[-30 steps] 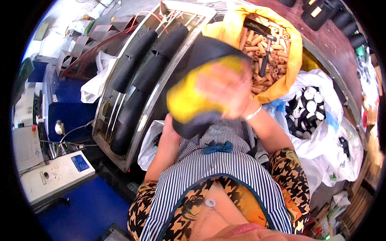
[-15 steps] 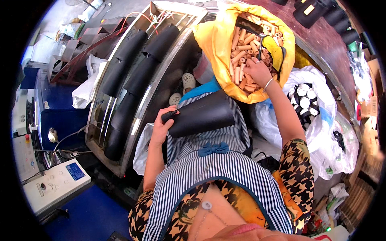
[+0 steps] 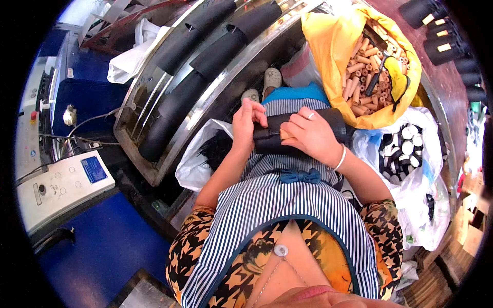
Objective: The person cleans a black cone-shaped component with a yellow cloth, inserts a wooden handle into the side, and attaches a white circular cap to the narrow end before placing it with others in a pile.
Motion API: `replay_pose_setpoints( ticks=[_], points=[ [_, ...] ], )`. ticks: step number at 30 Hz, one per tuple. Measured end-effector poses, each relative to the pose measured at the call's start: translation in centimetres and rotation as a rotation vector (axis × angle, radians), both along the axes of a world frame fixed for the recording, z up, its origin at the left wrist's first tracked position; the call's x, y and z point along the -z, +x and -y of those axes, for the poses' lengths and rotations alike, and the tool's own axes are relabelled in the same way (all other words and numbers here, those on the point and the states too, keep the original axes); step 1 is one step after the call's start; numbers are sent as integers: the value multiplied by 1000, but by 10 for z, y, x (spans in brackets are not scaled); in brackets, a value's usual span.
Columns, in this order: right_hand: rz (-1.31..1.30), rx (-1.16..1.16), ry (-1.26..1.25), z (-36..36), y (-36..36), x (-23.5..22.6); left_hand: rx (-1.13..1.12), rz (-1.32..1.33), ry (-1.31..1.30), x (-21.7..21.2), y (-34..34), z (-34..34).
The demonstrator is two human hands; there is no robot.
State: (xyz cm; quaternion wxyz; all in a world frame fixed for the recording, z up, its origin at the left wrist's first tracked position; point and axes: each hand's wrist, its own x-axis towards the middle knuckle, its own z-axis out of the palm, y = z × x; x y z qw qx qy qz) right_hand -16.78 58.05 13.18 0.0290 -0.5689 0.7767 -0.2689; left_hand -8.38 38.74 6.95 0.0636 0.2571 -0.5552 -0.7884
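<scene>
Head view, looking down: a black roll (image 3: 300, 134) is seen lying across the lap of the seated person, on the striped apron (image 3: 287, 200), with its long axis running left to right. Every place below is given from this roll.

At its left end the left hand (image 3: 245, 126) is set, fingers (image 3: 250, 109) curled and closed over the end, pinching it. On top of the roll, toward its middle, the right hand (image 3: 308, 134) is laid, fingers bent and pressed down on the black surface; a short tan tube (image 3: 285, 134) appears to be held under them at the roll's seam, though how firmly cannot be told. Both hands are touching the roll, so neither has any gap to close; the left one is at the open end, the right one over the body.

Beyond the roll's right end, a yellow bag (image 3: 334, 46) is seen, filled with tan tubes (image 3: 362, 69). Just right of the roll, a white bag (image 3: 411, 190) holding black-and-white spools (image 3: 405, 149) is placed. Left of the roll, another white bag (image 3: 197, 164) with dark contents is found, and beyond that a metal frame (image 3: 169, 87) carrying long black rolls. Far to the left, a grey control box (image 3: 61, 190) is seen.
</scene>
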Motion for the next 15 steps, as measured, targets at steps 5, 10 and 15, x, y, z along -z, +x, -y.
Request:
replay_pose_setpoints(
  ticks=[5,10,15],
  points=[
    [-103,24,-18,5,13,9,-13,-35,-21,-3,2,-13],
    [-237,-203,94,2,8,4,-8,-33,-62,-2,12,-24],
    [-14,-192,222,1,18,14,-51,-19,-116,0,23,-34]
  ],
)
